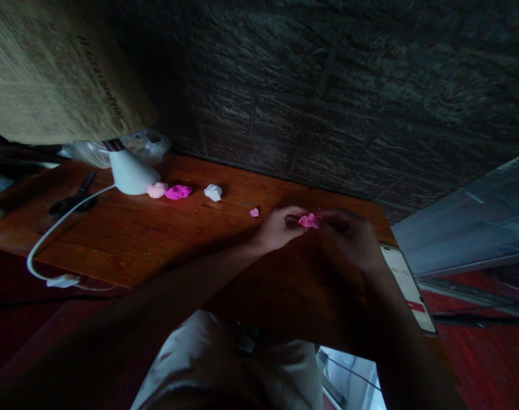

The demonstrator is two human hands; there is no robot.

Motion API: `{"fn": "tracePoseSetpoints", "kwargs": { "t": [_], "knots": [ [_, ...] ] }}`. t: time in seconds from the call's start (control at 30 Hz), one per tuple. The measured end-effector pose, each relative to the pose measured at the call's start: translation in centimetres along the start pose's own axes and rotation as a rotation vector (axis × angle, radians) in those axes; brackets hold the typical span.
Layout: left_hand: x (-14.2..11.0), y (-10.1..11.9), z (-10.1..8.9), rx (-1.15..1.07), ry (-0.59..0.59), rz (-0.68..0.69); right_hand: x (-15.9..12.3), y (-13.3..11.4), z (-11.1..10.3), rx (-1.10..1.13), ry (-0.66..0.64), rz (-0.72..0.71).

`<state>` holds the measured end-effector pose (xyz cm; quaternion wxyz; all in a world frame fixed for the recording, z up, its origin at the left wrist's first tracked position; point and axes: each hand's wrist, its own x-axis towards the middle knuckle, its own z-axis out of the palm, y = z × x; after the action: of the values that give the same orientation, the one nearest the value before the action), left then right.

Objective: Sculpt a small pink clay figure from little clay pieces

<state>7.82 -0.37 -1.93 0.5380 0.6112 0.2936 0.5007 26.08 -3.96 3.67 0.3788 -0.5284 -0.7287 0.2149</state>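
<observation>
Between my two hands, above the wooden table [208, 228], is a crinkled lump of pink modelling clay [310, 220]. My left hand [280, 228] pinches its left side between thumb and fingers. Against its right side are the closed fingertips of my right hand [348, 233], which lies in shadow. A small pink clay bit [254, 212] rests on the table just left of my left hand. Farther left sit a white clay lump [213, 192], a bright magenta clay lump [178, 192] and a pale pink clay lump [157, 189]; the last two touch.
A lamp with a white base [133, 171] and newsprint shade [66, 74] stands at the left, its white cable [45, 239] hanging over the edge. Dark scissors [77, 200] lie beside it. A phone [407, 285] lies near the right edge. A dark brick wall [285, 102] rises behind.
</observation>
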Motion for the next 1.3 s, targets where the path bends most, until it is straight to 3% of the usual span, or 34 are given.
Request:
{"fn": "tracePoseSetpoints", "kwargs": {
  "t": [0.3,0.63,0.87,1.13,1.3],
  "knots": [
    [0.0,-0.1,-0.1,0.023,0.004,0.006,0.0,0.4,0.5,0.047,0.038,0.054],
    [0.3,-0.9,-0.4,-0.116,-0.001,0.0,0.2,0.0,0.8,0.213,0.025,0.156],
    [0.4,-0.8,-0.5,-0.136,-0.028,0.008,0.2,0.4,1.1,0.246,-0.014,0.088],
    [0.3,-0.5,-0.4,-0.149,-0.053,0.033,0.3,0.6,1.2,0.203,0.007,0.104],
    [0.3,-0.5,-0.4,-0.116,-0.018,0.037,0.2,0.3,1.4,0.296,-0.017,0.169]
  ]
}}
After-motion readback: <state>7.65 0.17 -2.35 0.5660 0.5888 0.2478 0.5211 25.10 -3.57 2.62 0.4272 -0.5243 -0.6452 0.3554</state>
